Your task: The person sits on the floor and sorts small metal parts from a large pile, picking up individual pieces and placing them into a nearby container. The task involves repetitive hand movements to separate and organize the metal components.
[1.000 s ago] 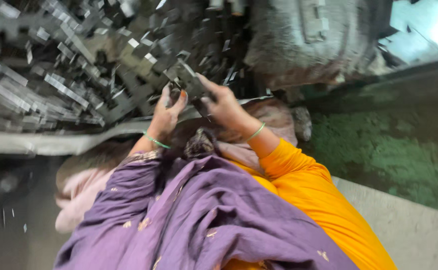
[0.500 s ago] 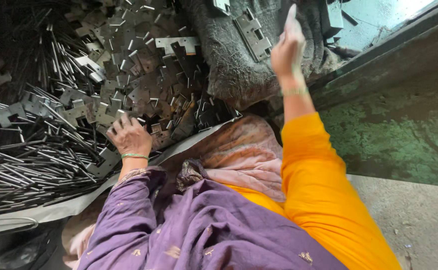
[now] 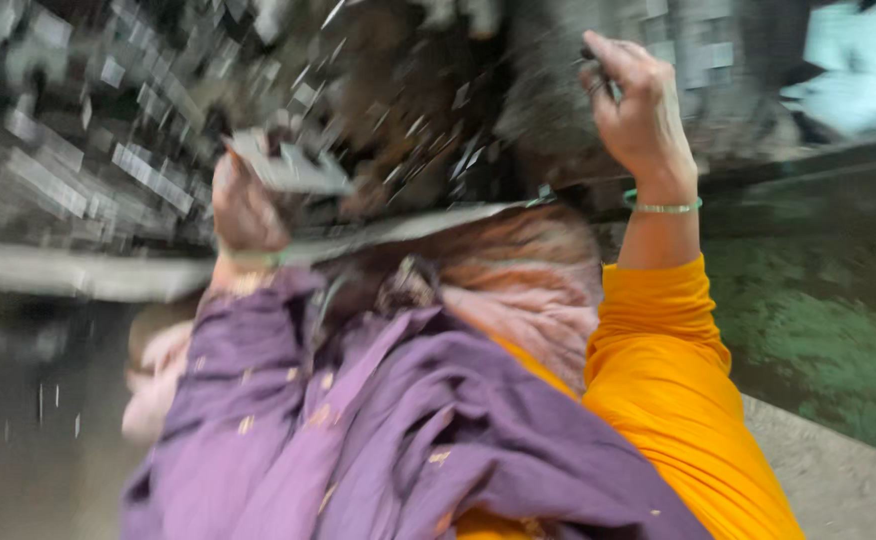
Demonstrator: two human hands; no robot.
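Observation:
The view is badly blurred by motion. My left hand (image 3: 248, 205) grips a flat grey metal piece (image 3: 293, 165) just above the near edge of a heap of metal parts (image 3: 108, 120). My right hand (image 3: 638, 105) is raised at the upper right, fingers curled around a small dark object (image 3: 603, 75) too blurred to identify. A green bangle (image 3: 663, 207) circles the right wrist above an orange sleeve (image 3: 678, 400). A purple cloth (image 3: 358, 430) covers my lap and left arm.
A pale sheet (image 3: 78, 275) lies under the heap along its near edge. A grey sack-like mass (image 3: 558, 80) sits behind my right hand. A green mossy wall (image 3: 818, 330) runs down the right side, with a concrete ledge (image 3: 848, 480) below it.
My left hand has lifted a flat metal piece off the heap. My right hand has come back from the far sack and closed its fingers. The camera has swung, blurring the view.

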